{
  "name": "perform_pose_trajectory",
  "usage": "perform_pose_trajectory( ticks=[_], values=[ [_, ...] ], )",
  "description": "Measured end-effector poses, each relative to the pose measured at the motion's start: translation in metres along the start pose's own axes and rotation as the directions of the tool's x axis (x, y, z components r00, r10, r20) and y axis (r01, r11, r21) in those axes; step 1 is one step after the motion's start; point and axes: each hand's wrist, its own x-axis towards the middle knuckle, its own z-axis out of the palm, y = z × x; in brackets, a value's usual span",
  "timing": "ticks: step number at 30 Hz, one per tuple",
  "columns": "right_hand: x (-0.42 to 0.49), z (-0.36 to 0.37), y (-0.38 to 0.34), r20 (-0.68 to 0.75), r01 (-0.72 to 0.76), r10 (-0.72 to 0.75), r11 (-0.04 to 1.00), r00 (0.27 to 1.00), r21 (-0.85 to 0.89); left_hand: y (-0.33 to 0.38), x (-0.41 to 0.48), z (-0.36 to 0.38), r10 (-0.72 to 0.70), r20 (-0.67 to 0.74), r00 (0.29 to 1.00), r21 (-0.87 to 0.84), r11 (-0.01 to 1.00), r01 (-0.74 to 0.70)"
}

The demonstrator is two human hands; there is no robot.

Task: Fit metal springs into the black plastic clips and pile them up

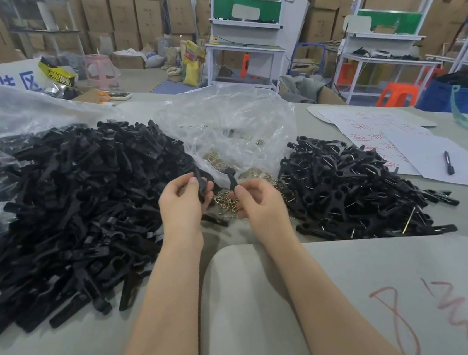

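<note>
Both hands work close together over the table, not touching. Left hand (184, 196) grips one black clip half (201, 184); right hand (254, 197) pinches a second clip half (230, 177). Whether either hand holds a spring, cannot tell. Loose springs (225, 204) lie just beneath.

Step, as judged: mating two halves. Next calls for aligning them and seating a spring.

Left: unassembled pile (69, 202). Right: finished pile (342, 188). Behind: clear bag (229, 119).

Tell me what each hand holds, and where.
Left hand grips a black clip piece at its middle; right hand pinches another clip piece by its lower end.
</note>
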Motion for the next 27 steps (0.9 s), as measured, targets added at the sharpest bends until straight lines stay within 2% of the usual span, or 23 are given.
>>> perform_pose_trajectory(
  ticks=[2,5,9,13,16,19,22,24,27],
  values=[
    [0.002,-0.005,-0.005,-0.051,0.039,-0.038,0.999,0.998,0.025,-0.004,-0.001,0.002,-0.019,0.057,0.998,0.068,0.998,0.015],
    [0.001,-0.007,-0.009,-0.023,0.014,-0.011,0.987,1.000,0.163,-0.010,-0.007,0.008,0.003,0.159,0.987,0.158,0.987,-0.029],
    [-0.001,-0.004,-0.009,0.015,0.011,-0.014,0.989,1.000,0.149,-0.009,-0.013,0.012,0.027,0.160,0.987,0.207,0.976,-0.060],
    [0.000,-0.005,-0.008,-0.003,-0.005,0.006,0.989,1.000,0.148,-0.007,-0.016,0.011,0.120,0.202,0.972,0.343,0.921,-0.184],
    [0.001,-0.006,-0.007,-0.032,-0.007,0.011,0.991,0.999,0.134,-0.007,-0.018,0.012,0.174,0.301,0.937,0.446,0.843,-0.300],
    [0.002,-0.006,-0.005,-0.068,-0.004,0.011,0.995,0.998,0.098,-0.008,-0.019,0.014,0.240,0.363,0.900,0.584,0.695,-0.420],
    [0.003,-0.005,-0.004,-0.085,-0.011,0.020,0.995,0.996,0.102,-0.010,-0.019,0.014,0.245,0.379,0.892,0.661,0.603,-0.446],
    [0.002,-0.005,-0.003,-0.082,-0.015,0.023,0.995,0.996,0.097,-0.010,-0.020,0.013,0.245,0.360,0.900,0.659,0.616,-0.431],
    [0.002,-0.004,-0.003,-0.067,-0.004,0.010,0.996,0.998,0.093,-0.009,-0.020,0.012,0.272,0.279,0.921,0.588,0.710,-0.388]
  ],
)
